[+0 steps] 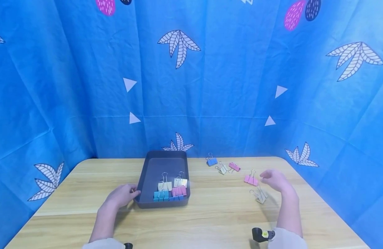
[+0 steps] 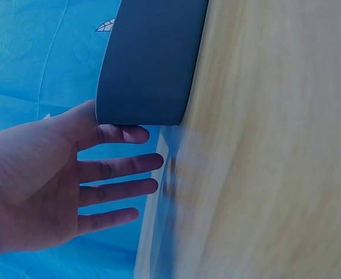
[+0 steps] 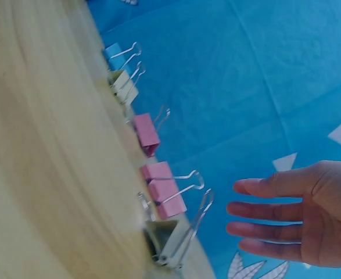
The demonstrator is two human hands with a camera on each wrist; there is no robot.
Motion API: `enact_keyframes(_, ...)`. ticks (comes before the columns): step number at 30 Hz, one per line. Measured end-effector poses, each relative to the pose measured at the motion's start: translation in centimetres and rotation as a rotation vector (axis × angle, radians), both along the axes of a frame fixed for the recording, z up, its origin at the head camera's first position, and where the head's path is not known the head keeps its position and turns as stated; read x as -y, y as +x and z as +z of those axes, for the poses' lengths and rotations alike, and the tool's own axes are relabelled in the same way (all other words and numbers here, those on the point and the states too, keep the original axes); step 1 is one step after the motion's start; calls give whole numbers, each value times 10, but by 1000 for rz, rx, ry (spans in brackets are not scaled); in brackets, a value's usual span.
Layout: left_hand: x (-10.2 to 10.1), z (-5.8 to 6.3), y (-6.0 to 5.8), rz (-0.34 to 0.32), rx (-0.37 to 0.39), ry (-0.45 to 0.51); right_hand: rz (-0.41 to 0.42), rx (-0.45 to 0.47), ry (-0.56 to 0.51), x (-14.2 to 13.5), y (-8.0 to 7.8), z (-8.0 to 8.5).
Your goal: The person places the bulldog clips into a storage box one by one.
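Observation:
My left hand is at the near left corner of a dark grey tray, holding its side wall between thumb and index finger. The other three fingers stretch out straight and apart beside the tray, and the thumb's tip is hidden behind it in the left wrist view. In the tray sit binder clips: teal, pink, blue and pale yellow. My right hand hovers with straight fingers and nothing in them, just right of a pink binder clip and a pale yellow one.
Farther back on the wooden table lie a blue binder clip, a pale yellow clip and another pink clip. A blue patterned curtain hangs along the table's back and sides.

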State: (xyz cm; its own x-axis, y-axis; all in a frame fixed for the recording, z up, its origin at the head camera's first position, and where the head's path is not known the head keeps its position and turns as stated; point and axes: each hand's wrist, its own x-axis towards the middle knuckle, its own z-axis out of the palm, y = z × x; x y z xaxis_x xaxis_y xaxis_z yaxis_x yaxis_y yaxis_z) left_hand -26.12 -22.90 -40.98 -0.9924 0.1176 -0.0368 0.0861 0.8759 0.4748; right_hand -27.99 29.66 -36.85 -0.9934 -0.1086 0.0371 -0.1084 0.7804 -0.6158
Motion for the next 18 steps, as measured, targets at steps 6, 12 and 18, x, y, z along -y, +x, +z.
enact_keyframes(6,1,-1,-1,-1,-1,3,8,63,-20,-3,-2,-12)
enact_keyframes(12,2,-1,-1,-2,-5,3,-11,96,-12,-4,-2,-21)
enact_keyframes(18,2,-1,0,0,0,7,-29,119,12,-3,-2,-26)
